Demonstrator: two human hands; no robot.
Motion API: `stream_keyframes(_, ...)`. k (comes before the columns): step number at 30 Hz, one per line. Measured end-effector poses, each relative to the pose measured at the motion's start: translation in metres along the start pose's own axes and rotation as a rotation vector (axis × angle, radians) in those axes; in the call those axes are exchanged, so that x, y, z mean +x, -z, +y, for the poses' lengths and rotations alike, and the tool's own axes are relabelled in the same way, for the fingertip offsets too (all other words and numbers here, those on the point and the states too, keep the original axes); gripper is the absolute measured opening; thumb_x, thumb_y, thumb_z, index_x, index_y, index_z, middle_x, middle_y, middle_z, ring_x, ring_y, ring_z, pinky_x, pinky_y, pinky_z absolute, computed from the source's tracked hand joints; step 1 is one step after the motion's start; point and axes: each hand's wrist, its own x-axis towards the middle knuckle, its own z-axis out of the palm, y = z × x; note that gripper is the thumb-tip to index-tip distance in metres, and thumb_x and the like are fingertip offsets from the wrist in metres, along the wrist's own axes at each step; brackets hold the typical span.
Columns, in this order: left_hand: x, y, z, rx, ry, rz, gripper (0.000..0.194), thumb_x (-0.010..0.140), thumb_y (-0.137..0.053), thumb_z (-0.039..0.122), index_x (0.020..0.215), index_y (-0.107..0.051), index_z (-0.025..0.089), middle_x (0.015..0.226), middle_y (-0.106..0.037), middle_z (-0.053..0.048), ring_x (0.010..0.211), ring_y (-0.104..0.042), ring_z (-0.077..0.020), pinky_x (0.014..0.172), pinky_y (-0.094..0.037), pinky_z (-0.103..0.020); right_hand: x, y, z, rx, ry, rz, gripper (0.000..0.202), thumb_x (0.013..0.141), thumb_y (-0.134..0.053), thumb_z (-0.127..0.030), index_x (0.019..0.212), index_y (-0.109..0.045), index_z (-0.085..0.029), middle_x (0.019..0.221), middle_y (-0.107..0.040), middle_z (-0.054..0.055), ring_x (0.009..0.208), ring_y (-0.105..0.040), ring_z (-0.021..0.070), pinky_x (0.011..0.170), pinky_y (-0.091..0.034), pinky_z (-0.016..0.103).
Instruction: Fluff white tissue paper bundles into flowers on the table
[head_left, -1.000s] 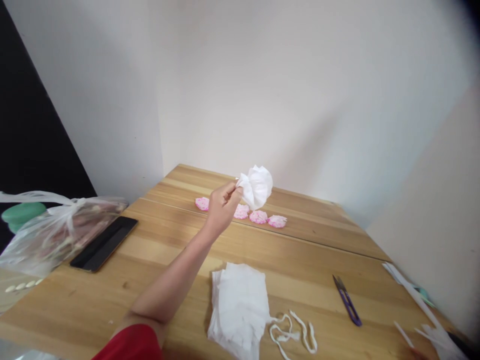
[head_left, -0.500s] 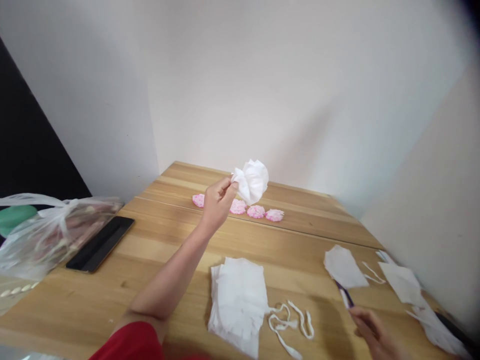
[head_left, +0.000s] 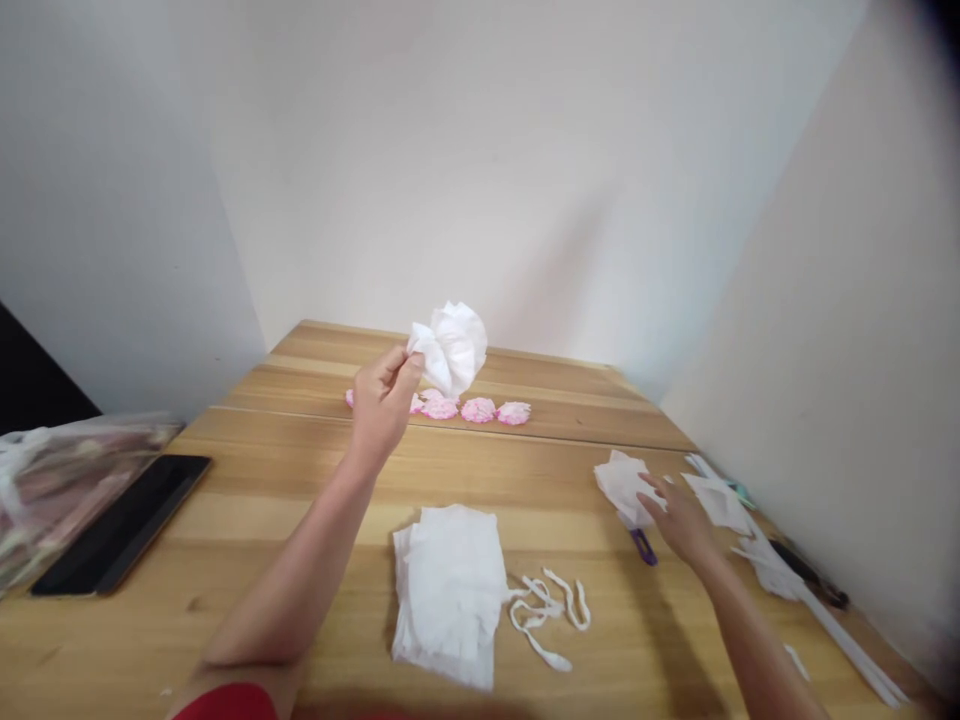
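My left hand (head_left: 386, 395) is closed in a pinch on a gathered, ruffled white tissue paper (head_left: 456, 345), raised above the far part of the table. With its fingers apart, my right hand (head_left: 679, 515) is at the edge of a white tissue sheet (head_left: 621, 482) on the right; I see nothing held in it. A purple-handled tool (head_left: 643, 546) lies beside that hand, its far end hidden under the sheet. Nearer me is a stack of white tissue sheets (head_left: 454, 590), with loose white strings (head_left: 546, 610) to its right.
Behind the left hand, several pink-and-white paper flowers (head_left: 478, 410) form a row. A black phone (head_left: 124, 525) and a clear plastic bag (head_left: 67, 490) are at the left. White paper strips (head_left: 772, 565) and a dark object (head_left: 806, 572) run along the right wall.
My right hand has let go of the purple-handled tool and moved up to the tissue sheet, fingers spread. My left hand keeps its pinch on the white tissue. The view has shifted right.
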Motion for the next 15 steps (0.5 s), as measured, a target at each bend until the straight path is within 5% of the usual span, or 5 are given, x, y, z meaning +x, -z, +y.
stream_keyframes(5, -0.001, 0.001, 0.002, 0.038, -0.004, 0.029, 0.028, 0.083, -0.051, 0.032, 0.06, -0.049, 0.017, 0.059, -0.041, 0.002, 0.058, -0.036, -0.01, 0.056, -0.03, -0.022, 0.03, -0.027, 0.019, -0.107, -0.039, -0.089, 0.022, 0.081, -0.055, -0.017, 0.102, -0.065, -0.016, 0.106, -0.067, 0.011, 0.104, -0.061, 0.0228, 0.092, -0.045, 0.035)
stream_keyframes(8, -0.001, 0.001, 0.002, 0.041, -0.009, 0.041, 0.026, 0.082, -0.051, 0.032, 0.061, -0.051, 0.017, 0.058, -0.041, 0.003, 0.057, -0.036, -0.01, 0.054, -0.029, -0.022, 0.037, -0.037, 0.027, -0.165, -0.103, -0.112, 0.016, 0.088, -0.056, -0.024, 0.099, -0.063, -0.015, 0.104, -0.065, 0.007, 0.097, -0.062, 0.0184, 0.088, -0.048, 0.037)
stream_keyframes(15, 0.001, 0.0, -0.006, 0.023, -0.003, 0.095, 0.026, 0.08, -0.053, 0.03, 0.059, -0.05, 0.016, 0.054, -0.037, 0.004, 0.053, -0.033, -0.0087, 0.051, -0.027, -0.022, 0.059, 0.004, 0.083, -0.253, -0.371, 0.016, 0.026, 0.092, -0.051, -0.033, 0.112, -0.058, -0.017, 0.114, -0.059, 0.008, 0.098, -0.06, 0.0181, 0.083, -0.051, 0.036)
